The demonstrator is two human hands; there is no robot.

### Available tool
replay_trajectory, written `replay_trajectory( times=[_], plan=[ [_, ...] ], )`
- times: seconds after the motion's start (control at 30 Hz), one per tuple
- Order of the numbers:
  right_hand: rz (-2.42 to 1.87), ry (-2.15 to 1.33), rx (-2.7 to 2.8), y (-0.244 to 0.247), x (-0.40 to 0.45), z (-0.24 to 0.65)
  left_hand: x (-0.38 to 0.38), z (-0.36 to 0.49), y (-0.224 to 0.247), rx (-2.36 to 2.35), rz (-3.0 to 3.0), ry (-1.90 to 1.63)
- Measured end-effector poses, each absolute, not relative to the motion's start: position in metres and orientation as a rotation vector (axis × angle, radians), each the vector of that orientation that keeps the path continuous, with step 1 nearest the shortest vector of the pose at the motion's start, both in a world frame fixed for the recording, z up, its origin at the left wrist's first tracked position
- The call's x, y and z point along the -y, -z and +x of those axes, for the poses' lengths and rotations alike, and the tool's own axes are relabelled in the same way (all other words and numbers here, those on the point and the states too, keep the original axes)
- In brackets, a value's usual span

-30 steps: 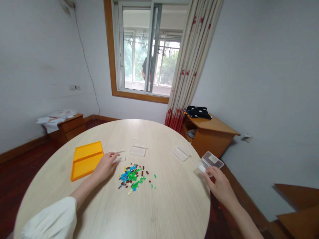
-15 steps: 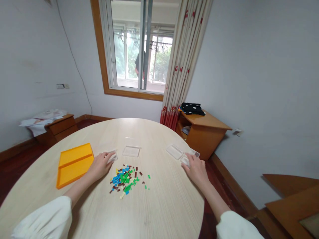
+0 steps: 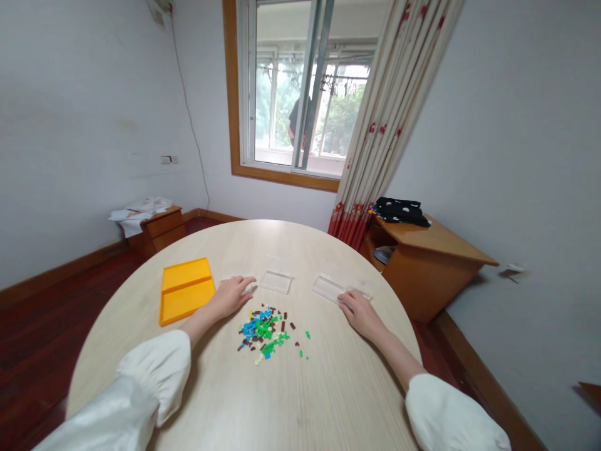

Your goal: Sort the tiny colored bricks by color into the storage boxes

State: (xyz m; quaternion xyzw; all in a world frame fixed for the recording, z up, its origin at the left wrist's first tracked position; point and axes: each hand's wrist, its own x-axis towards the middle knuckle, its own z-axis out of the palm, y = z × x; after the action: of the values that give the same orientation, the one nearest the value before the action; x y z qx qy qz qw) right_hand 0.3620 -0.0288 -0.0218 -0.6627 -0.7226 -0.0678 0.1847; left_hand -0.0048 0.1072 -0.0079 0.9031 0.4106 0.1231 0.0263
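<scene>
Hands (image 3: 230,297): two, each at clear case (image 3: 327,287); yellow tray (image 3: 186,302): one.

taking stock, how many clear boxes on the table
4: first box at left hand, second box right of it, third box beside right hand, fourth box partly beneath it; more may be hidden
</scene>
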Motion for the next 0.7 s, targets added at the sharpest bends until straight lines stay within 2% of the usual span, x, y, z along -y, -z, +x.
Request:
replay_trajectory(
  times=[0.13,0.7],
  plan=[
    [-1.847,0.122,2.05,0.016,0.021,0.343,-0.11,0.005,0.002,-1.273,2.753,-0.334],
    [-1.864,0.229,1.972,0.026,0.005,0.327,-0.111,0.017,0.003,-1.085,2.845,-0.4]
  ],
)
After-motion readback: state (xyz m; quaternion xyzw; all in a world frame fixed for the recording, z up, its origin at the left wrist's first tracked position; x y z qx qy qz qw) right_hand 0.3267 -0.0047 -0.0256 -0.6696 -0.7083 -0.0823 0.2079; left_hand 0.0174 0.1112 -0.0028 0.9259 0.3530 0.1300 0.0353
